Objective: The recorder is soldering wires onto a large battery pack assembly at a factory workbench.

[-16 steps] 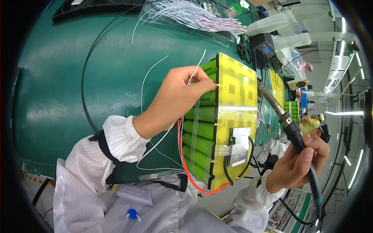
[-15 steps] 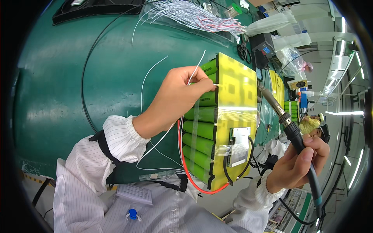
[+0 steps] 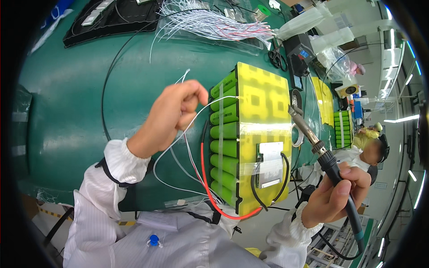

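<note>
A battery pack (image 3: 224, 154) of green cylindrical cells stands before me, its right face covered by a yellow sheet (image 3: 263, 91). One white wire (image 3: 213, 101) meets the pack's upper left edge and loops down toward me. Beside that wire, left of the pack, my left hand (image 3: 172, 109) has its fingers curled in; whatever they may hold is hidden. White wire tips (image 3: 187, 72) show just above this hand. My right hand (image 3: 337, 192) grips a soldering iron (image 3: 328, 163) by its dark handle, the metal tip close to the yellow face, contact unclear.
A circuit board (image 3: 270, 165) is taped to the pack, with black leads and a red cable (image 3: 204, 178). Farther back are a bundle of white wires (image 3: 210, 24), scissors (image 3: 277, 59), a soldering station (image 3: 301, 49) and a black tray (image 3: 111, 24). Another person (image 3: 371, 152) sits at right.
My left hand has drawn back left from the pack's edge, leaving the white wire's end there. The iron has shifted slightly left and down in view, along with the pack.
</note>
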Available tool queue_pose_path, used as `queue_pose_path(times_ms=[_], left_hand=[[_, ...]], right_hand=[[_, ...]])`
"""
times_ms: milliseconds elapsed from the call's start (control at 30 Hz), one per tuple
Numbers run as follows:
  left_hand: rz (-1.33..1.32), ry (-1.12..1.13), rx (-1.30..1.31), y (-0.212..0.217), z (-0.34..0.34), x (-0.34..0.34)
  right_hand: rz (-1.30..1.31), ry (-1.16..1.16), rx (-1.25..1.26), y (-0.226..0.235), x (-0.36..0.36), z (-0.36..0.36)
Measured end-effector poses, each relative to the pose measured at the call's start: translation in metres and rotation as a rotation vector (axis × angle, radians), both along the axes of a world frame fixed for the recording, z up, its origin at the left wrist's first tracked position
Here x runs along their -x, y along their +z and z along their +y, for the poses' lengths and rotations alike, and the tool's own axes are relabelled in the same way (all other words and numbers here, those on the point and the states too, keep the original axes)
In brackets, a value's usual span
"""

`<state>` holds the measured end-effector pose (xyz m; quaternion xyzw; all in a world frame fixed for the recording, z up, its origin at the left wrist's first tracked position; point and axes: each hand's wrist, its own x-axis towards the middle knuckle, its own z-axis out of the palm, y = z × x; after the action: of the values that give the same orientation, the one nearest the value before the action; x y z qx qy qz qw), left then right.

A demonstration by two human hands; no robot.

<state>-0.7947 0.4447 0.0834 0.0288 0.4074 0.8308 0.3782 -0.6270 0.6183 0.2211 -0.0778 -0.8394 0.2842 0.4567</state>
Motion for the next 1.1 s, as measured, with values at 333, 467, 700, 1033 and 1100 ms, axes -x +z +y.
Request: queue_pose_path(times_ms=[333,467,700,1033,1100], left_hand=[[-0.144,0.257,-0.01,-0.009,-0.065,-0.047],[-0.182,0.428,0.089,-0.024,-0.091,-0.093],[-0.264,0.358,0.135,-0.019,-0.139,-0.167],[0.131,0.01,-0.307,0.065,-0.106,-0.205],[0.111,0.057,-0.334,0.077,-0.086,-0.198]], right_hand=[[-0.262,0.37,-0.168,-0.002,-0.055,0.019],[-0.234,0.476,-0.005,-0.014,-0.064,-0.012],[-0.173,0.568,0.361,-0.03,-0.102,-0.032],[-0.299,0.803,0.147,-0.07,-0.12,-0.057],[-0.33,0.833,0.217,-0.075,-0.113,-0.071]])
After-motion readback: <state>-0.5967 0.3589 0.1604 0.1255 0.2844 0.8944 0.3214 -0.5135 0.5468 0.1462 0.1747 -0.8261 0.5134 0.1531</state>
